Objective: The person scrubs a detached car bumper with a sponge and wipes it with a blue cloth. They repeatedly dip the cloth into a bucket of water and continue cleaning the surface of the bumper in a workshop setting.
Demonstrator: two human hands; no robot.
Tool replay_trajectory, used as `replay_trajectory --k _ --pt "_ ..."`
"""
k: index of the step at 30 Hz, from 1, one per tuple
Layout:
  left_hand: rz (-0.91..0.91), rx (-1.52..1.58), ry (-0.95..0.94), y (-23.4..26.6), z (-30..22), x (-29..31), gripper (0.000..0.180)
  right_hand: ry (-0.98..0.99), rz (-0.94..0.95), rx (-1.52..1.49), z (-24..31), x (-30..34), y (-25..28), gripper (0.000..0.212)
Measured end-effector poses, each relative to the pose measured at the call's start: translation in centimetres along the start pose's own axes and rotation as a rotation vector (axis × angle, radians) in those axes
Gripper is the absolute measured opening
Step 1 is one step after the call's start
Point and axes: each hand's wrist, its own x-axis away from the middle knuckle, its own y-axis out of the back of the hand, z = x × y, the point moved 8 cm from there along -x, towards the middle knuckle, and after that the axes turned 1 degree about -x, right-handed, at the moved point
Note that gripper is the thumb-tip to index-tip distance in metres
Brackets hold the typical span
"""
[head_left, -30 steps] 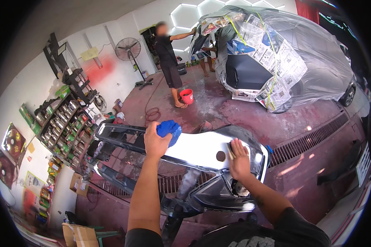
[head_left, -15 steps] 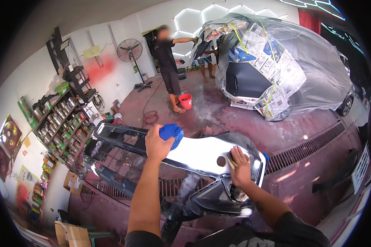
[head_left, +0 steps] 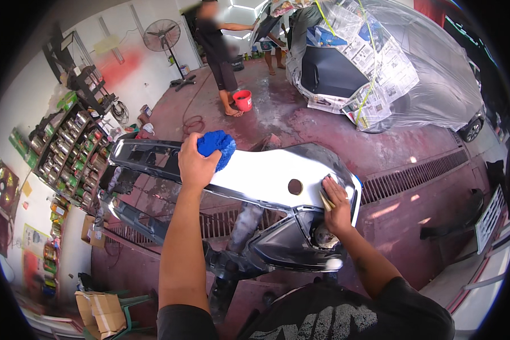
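A long car bumper (head_left: 260, 177), white in the middle with black ends and a round hole, lies across in front of me on a stand. My left hand (head_left: 194, 164) is closed round a bunched blue cloth (head_left: 217, 148) just above the bumper's far edge, left of the white area. To the right of the hole, my right hand (head_left: 338, 208) presses on the bumper's surface, fingers together and extended. Under its fingers shows the yellowish edge of a folded sheet, probably sandpaper (head_left: 326, 202).
Beyond the bumper stands a car (head_left: 436, 85) wrapped in plastic film and newspaper. A person (head_left: 218, 54) works beside it, near a red bucket (head_left: 242, 101). Shelves of cans (head_left: 68, 150) line the left wall. Floor grating (head_left: 413, 177) runs behind the bumper; a cardboard box (head_left: 101, 313) sits lower left.
The whole view has shifted, so the bumper sits higher in it. My right hand has slid rightward and nearer, away from the hole. My left hand with the cloth has moved slightly left.
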Motion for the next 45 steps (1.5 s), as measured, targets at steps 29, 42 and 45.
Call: replay_trajectory --k 29,42,45 --pt "0.003 -0.014 -0.032 -1.2 -0.4 -0.3 0.046 0.029 -0.089 0.197 1.1 -4.2 -1.1 0.068" --pt "0.004 -0.006 -0.031 -0.6 0.2 0.1 0.048 -0.09 -0.17 0.138 1.0 -2.9 -1.4 0.061" --pt "-0.003 0.013 -0.053 -0.7 -0.6 -0.3 0.046 0.122 -0.008 0.11 10.5 -9.6 -3.8 0.072"
